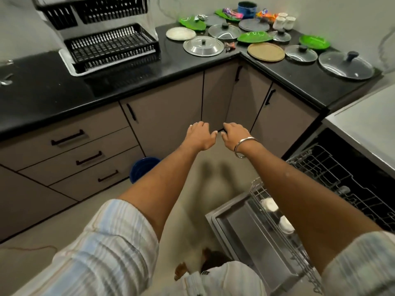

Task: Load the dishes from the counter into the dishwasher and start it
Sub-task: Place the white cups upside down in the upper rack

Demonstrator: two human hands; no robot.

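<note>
Both my arms reach forward toward the corner cabinets. My left hand [199, 135] and my right hand [235, 135] hang side by side, palms down, fingers loosely curled, holding nothing. On the black counter [64, 90] in the far corner lie several dishes: a steel lid [203, 46], glass lids [224, 32] [346, 65], a brown plate [266, 51], green plates [254, 37] and white cups [285, 22]. The dishwasher [245, 227] stands open at lower right. Its lower rack [258, 189] is pulled out and holds two white cups [269, 205].
A black dish rack [111, 45] stands on the counter at left. A blue bucket [143, 167] sits on the floor by the drawers. The dishwasher's upper rack [342, 167] sticks out under a grey top [367, 122]. A blue pot [246, 8] sits in the back corner.
</note>
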